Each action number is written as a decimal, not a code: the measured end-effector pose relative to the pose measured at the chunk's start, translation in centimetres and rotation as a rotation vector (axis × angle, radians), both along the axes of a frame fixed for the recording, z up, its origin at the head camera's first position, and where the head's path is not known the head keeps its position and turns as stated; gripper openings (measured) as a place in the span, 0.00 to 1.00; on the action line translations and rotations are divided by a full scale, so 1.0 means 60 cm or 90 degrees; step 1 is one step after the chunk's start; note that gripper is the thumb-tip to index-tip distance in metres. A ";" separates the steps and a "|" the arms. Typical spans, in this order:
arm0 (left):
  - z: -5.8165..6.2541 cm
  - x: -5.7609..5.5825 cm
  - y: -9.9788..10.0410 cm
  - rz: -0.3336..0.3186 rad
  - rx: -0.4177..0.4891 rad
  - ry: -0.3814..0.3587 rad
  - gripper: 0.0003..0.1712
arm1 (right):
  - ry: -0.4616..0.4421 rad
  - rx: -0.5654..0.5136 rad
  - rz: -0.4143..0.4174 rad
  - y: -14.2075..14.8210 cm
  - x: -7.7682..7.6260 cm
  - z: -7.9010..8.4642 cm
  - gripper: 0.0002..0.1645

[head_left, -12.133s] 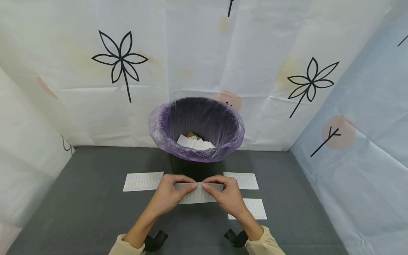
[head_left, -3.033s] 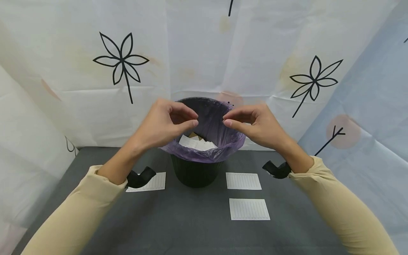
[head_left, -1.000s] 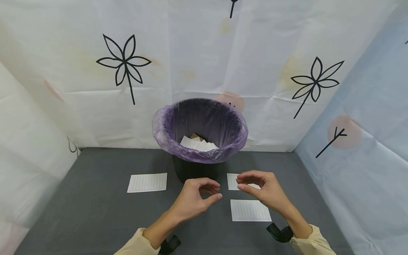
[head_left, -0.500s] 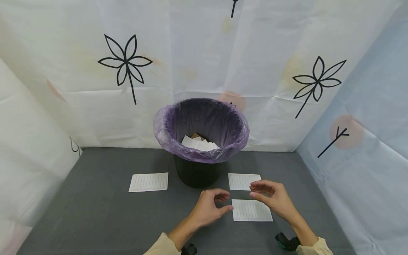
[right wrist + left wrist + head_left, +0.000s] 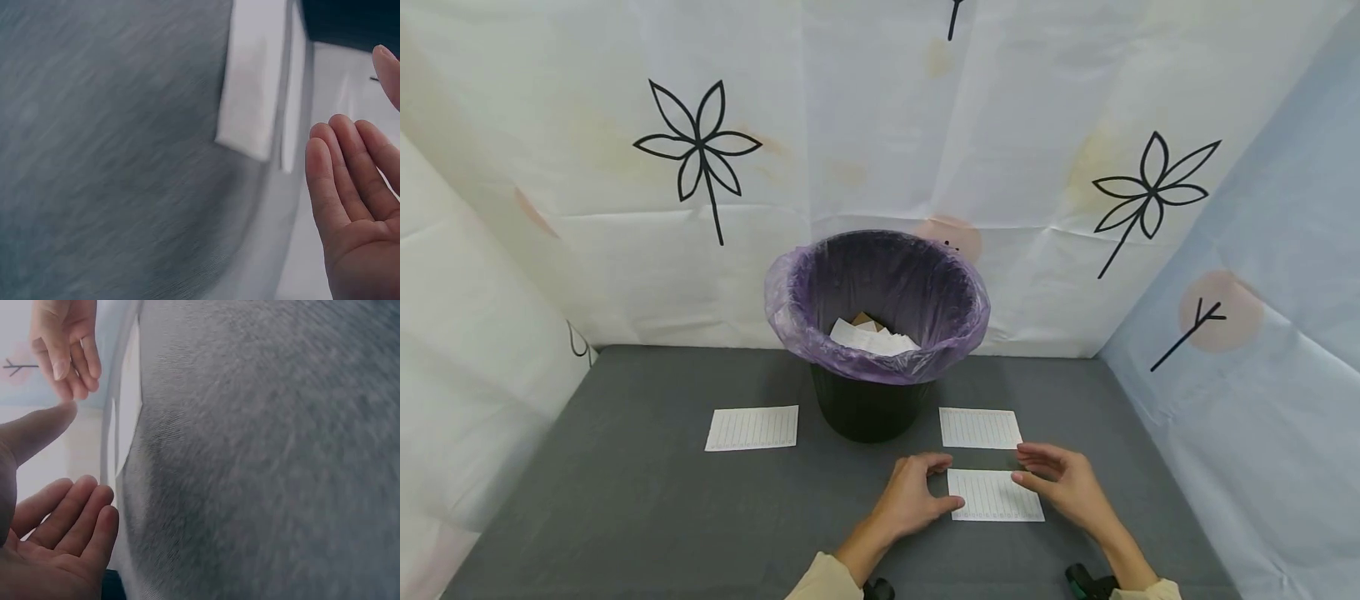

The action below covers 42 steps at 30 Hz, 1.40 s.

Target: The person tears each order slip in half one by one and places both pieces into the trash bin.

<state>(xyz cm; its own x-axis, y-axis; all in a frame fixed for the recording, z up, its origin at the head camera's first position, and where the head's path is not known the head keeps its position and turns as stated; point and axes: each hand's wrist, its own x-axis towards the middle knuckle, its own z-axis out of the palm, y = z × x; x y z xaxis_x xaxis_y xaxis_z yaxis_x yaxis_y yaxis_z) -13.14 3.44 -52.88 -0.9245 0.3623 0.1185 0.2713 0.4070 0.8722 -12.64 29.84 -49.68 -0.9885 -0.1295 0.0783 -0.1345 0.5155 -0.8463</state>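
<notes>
In the head view my left hand (image 5: 910,498) is at the left edge of a white lined paper slip (image 5: 994,497) that lies flat on the dark cloth. My right hand (image 5: 1067,490) hovers by the slip's far right corner. Both hands hold nothing; thumbs stand apart from the loosely bent fingers, palms facing each other. In the right wrist view, the pale slip (image 5: 250,87) lies left of the fingers (image 5: 353,169). A second lined slip (image 5: 979,428) lies just behind the first, and a third slip (image 5: 751,428) is farther left.
A dark bin (image 5: 867,408) with a purple plastic liner (image 5: 784,308) stands at the back middle. White paper scraps (image 5: 871,338) and a brown piece (image 5: 859,319) lie in it. Printed white curtains (image 5: 880,125) rise behind and at the sides.
Earlier both hands pinched a slip before the bin; then they were raised over the bin, empty. Since then they have come down and rightward to the near right slip.
</notes>
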 end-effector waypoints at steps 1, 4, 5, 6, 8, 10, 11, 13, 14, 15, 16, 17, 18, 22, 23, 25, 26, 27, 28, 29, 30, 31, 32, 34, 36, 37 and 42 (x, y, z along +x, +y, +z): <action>-0.001 0.000 0.003 -0.003 -0.015 0.002 0.31 | -0.003 0.008 -0.007 0.003 0.000 -0.004 0.28; -0.004 0.000 0.011 -0.010 -0.066 0.008 0.35 | -0.005 0.030 -0.021 0.012 -0.001 -0.018 0.29; -0.004 0.000 0.014 -0.013 -0.080 0.011 0.36 | -0.006 0.036 -0.023 0.015 -0.001 -0.023 0.30; -0.004 0.000 0.017 -0.015 -0.091 0.013 0.37 | -0.006 0.041 -0.023 0.017 -0.001 -0.026 0.30; -0.006 0.000 0.022 -0.017 -0.109 0.022 0.38 | -0.008 0.045 -0.027 0.020 -0.001 -0.032 0.31; -0.007 -0.001 0.027 -0.019 -0.121 0.033 0.39 | -0.005 0.053 -0.028 0.021 0.000 -0.035 0.32; -0.008 -0.001 0.029 -0.018 -0.129 0.040 0.40 | -0.002 0.063 -0.030 0.020 0.001 -0.035 0.32; -0.009 0.000 0.032 -0.015 -0.145 0.048 0.40 | 0.012 0.100 -0.035 0.019 0.002 -0.035 0.34; -0.009 0.000 0.034 -0.014 -0.152 0.050 0.40 | 0.020 0.121 -0.035 0.018 0.003 -0.035 0.34; -0.009 0.000 0.035 -0.012 -0.158 0.051 0.40 | 0.029 0.146 -0.031 0.016 0.003 -0.035 0.35; -0.009 0.000 0.036 -0.011 -0.164 0.053 0.40 | 0.037 0.172 -0.027 0.015 0.004 -0.035 0.35; -0.008 0.000 0.036 -0.010 -0.168 0.054 0.40 | 0.047 0.195 -0.023 0.013 0.004 -0.034 0.35; -0.008 0.000 0.036 -0.010 -0.170 0.055 0.40 | 0.056 0.213 -0.019 0.011 0.004 -0.034 0.35; -0.006 0.000 0.036 -0.010 -0.175 0.078 0.38 | 0.083 0.240 -0.012 0.004 0.003 -0.035 0.32; -0.006 0.000 0.036 -0.011 -0.176 0.086 0.37 | 0.089 0.240 -0.015 0.002 0.002 -0.036 0.32; -0.007 0.001 0.035 -0.012 -0.175 0.100 0.36 | 0.096 0.238 -0.022 0.000 0.002 -0.037 0.30; -0.007 0.001 0.035 -0.012 -0.175 0.104 0.35 | 0.097 0.238 -0.027 -0.001 0.002 -0.038 0.29; -0.008 0.001 0.035 -0.012 -0.173 0.108 0.35 | 0.096 0.237 -0.031 -0.002 0.003 -0.038 0.28; -0.008 0.002 0.035 -0.012 -0.172 0.110 0.34 | 0.092 0.236 -0.035 -0.002 0.003 -0.039 0.26; -0.008 0.002 0.035 -0.012 -0.169 0.111 0.34 | 0.086 0.235 -0.037 -0.003 0.003 -0.039 0.25; -0.009 0.002 0.034 -0.010 -0.167 0.112 0.34 | 0.078 0.235 -0.040 -0.004 0.004 -0.038 0.25; -0.009 0.002 0.034 -0.009 -0.166 0.110 0.34 | 0.066 0.237 -0.044 -0.004 0.004 -0.038 0.24; -0.009 0.002 0.034 -0.008 -0.166 0.110 0.34 | 0.054 0.237 -0.047 -0.005 0.005 -0.037 0.23; -0.009 0.002 0.034 -0.008 -0.164 0.108 0.34 | 0.034 0.233 -0.052 -0.006 0.005 -0.038 0.20; -0.009 0.001 0.035 -0.010 -0.164 0.103 0.34 | 0.028 0.224 -0.053 -0.006 0.005 -0.039 0.17; -0.009 0.001 0.035 -0.010 -0.164 0.098 0.34 | 0.028 0.216 -0.053 -0.006 0.004 -0.040 0.15; -0.011 0.000 0.034 0.003 -0.141 0.075 0.35 | 0.042 0.134 -0.033 -0.005 0.001 -0.045 0.08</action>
